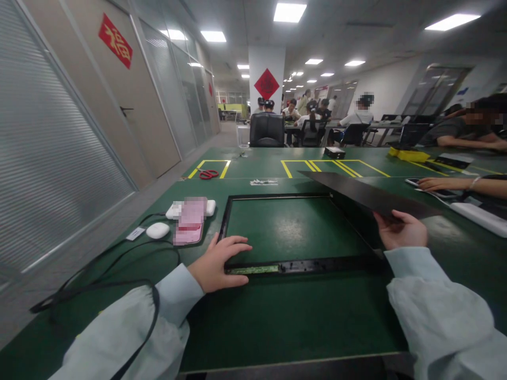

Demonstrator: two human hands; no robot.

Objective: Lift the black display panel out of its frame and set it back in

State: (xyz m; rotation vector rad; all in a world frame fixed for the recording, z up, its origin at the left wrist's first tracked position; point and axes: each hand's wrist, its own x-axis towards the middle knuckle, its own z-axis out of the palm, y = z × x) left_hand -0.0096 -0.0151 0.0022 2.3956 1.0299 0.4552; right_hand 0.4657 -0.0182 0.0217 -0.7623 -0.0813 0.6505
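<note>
A black rectangular frame lies flat on the green table, with a green circuit strip along its near edge. My left hand rests at the frame's near left corner, its fingers spread. On the other side, my right hand grips a thin dark flat panel by its near edge. The panel is tilted and raised at the frame's right side; its far end reaches the frame's far right corner, and I cannot tell whether they touch there.
Left of the frame are a pink phone, a white round device and black cables. Red scissors lie farther back. A co-worker's hand is at the right, near a white bar. A small black box stands behind.
</note>
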